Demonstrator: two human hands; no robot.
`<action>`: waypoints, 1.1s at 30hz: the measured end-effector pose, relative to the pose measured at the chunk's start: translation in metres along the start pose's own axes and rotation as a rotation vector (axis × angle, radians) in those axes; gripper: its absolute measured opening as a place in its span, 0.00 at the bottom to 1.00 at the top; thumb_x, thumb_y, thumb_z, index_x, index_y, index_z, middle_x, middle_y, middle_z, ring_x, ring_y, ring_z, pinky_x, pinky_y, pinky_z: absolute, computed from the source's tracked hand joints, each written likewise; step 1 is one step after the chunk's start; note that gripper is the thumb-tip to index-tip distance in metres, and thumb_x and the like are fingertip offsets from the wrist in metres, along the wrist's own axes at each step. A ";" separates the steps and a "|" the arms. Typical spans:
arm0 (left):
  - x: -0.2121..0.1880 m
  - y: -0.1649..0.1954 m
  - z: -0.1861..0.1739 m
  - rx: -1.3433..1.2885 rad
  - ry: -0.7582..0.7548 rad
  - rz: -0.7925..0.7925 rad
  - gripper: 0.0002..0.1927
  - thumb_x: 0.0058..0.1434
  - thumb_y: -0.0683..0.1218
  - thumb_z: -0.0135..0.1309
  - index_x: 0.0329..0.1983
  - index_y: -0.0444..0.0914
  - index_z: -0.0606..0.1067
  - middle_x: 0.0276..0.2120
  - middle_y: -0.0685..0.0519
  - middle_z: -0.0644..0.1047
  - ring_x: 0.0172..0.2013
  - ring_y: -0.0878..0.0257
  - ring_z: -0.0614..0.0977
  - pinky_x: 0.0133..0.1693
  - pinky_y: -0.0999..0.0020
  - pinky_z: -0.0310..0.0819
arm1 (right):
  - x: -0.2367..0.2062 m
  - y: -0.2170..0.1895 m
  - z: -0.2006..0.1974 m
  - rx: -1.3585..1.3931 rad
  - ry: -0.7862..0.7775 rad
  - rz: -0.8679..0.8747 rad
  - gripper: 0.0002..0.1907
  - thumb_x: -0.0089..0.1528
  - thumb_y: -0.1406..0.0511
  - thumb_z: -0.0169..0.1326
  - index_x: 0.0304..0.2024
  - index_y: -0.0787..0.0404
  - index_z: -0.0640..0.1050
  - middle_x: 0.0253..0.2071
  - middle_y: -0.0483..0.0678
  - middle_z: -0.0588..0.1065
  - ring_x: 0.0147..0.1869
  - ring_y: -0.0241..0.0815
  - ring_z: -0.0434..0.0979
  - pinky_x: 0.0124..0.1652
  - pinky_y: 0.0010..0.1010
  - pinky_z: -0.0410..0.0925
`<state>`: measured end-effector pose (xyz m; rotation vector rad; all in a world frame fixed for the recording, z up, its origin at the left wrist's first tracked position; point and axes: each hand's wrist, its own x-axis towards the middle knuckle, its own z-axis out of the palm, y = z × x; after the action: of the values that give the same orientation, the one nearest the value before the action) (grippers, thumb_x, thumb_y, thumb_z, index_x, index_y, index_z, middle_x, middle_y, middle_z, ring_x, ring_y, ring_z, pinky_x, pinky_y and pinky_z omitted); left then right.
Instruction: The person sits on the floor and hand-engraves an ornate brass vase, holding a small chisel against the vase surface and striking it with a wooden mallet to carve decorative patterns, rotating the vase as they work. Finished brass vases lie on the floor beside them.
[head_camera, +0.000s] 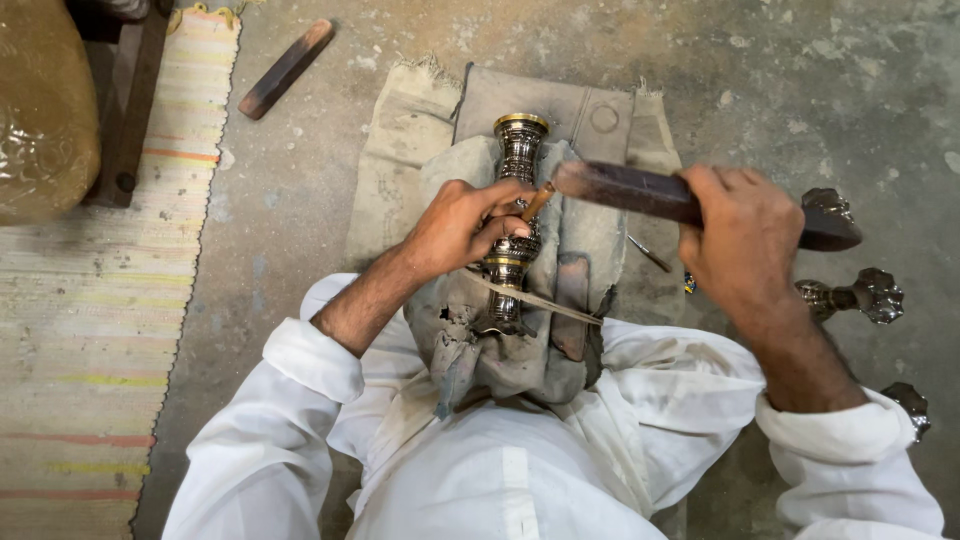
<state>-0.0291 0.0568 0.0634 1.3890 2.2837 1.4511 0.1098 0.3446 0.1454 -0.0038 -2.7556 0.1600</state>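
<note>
Now, obs. at frame centre:
L hand: left hand (462, 228) clenched round metal stem (514, 215) & thin chisel (537, 202), tip on stem.
R hand: right hand (742, 240) gripping dark wooden bar (640, 192), held horiz. above chisel.
Stem: upright in frame, centre, lying on grey cloth pad (520, 350) in lap.
Right edge: similar metal pieces (852, 296) on floor.
Upper left: wooden stick (286, 68); striped mat (90, 300) at left.

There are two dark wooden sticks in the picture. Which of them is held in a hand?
The dark wooden bar near the metal vase, gripped by the right hand. The other wooden stick lies untouched on the floor, at the upper left beside the striped rug.
</note>
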 end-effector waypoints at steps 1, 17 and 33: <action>0.001 0.000 0.000 -0.007 0.003 0.018 0.20 0.62 0.45 0.66 0.56 0.39 0.75 0.30 0.46 0.83 0.29 0.52 0.86 0.30 0.61 0.75 | 0.000 -0.002 0.000 -0.107 0.039 -0.096 0.16 0.57 0.73 0.64 0.48 0.60 0.78 0.39 0.51 0.79 0.42 0.51 0.79 0.43 0.41 0.71; -0.031 -0.015 0.015 -0.199 0.203 0.007 0.21 0.63 0.36 0.64 0.59 0.38 0.75 0.21 0.55 0.76 0.24 0.74 0.74 0.29 0.74 0.69 | 0.013 -0.010 -0.003 0.064 -0.161 -0.051 0.13 0.58 0.68 0.65 0.46 0.59 0.78 0.31 0.52 0.77 0.33 0.52 0.78 0.36 0.44 0.68; -0.032 -0.018 0.019 -0.112 0.237 0.026 0.22 0.62 0.37 0.63 0.59 0.38 0.74 0.27 0.52 0.83 0.26 0.72 0.83 0.28 0.73 0.71 | 0.045 -0.032 -0.026 -0.227 -0.141 -0.293 0.15 0.53 0.71 0.62 0.44 0.61 0.79 0.33 0.52 0.78 0.38 0.50 0.79 0.40 0.41 0.71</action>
<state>-0.0124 0.0440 0.0283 1.2819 2.2803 1.8097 0.0785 0.3170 0.1894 0.3614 -2.8573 -0.2397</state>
